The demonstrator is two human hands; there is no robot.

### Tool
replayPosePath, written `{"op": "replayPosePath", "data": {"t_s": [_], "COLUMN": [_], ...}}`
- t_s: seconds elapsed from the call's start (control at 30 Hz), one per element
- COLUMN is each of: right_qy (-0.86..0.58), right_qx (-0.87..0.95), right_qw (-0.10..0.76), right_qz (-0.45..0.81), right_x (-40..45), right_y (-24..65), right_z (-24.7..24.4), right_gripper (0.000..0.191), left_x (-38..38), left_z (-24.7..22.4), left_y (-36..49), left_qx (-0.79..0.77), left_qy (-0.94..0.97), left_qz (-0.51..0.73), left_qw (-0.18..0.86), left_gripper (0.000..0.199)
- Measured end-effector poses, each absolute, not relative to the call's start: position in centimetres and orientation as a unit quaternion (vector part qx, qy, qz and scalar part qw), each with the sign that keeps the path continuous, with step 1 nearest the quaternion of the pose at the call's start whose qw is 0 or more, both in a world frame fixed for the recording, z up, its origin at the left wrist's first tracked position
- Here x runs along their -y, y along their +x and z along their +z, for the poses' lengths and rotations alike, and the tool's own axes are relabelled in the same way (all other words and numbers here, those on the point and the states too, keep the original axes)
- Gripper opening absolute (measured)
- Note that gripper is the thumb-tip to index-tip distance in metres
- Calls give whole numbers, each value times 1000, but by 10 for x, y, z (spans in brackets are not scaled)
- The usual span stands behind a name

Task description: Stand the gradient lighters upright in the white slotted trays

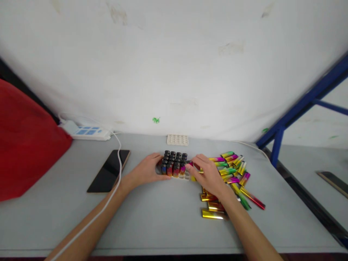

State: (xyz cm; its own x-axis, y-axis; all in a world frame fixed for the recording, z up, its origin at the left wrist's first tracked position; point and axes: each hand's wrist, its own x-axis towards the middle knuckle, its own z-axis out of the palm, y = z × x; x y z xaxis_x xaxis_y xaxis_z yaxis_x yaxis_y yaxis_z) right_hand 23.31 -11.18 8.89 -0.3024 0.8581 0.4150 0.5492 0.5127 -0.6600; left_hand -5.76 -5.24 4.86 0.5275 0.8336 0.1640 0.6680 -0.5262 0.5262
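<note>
Shiny coloured tubes with black tops (176, 169) stand upright in rows in a pale tray with small cells (186, 177). My left hand (148, 169) wraps round the tray's left end, with the thumb along the front and the fingers behind. Between the thumb and fingers of my right hand (208, 174) is another tube with a black top (189, 163), above the tray's right end. Bare cells show at the front right. A loose pile of shiny gold, green, purple and red tubes (228, 171) lies beside and partly under my right hand.
A second pale cell tray (177, 139) lies by the wall. On the left are a dark phone (108, 172), a white power strip (91, 133) and a red cloth (29, 145). A white cable (120, 159) crosses over my left arm. Blue metal framing (301, 105) stands right.
</note>
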Motion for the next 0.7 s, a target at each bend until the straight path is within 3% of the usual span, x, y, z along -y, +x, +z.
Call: {"op": "replayPosePath", "data": {"t_s": [0.27,0.7], "right_qy": [-439,-452], "right_qx": [787,843], "right_qw": [347,221], "right_qz": [260,192], "right_x": [110,106], "right_y": [235,248], "right_z": [76,75], "right_gripper": [59,33], "left_x": [55,53], "left_z": [52,51], "left_y": [-56,-57], "left_qx": [-444,-446], "left_qy": [850,846], "left_qz": [200,200], "left_qw": [204,214], "left_gripper": [61,64]}}
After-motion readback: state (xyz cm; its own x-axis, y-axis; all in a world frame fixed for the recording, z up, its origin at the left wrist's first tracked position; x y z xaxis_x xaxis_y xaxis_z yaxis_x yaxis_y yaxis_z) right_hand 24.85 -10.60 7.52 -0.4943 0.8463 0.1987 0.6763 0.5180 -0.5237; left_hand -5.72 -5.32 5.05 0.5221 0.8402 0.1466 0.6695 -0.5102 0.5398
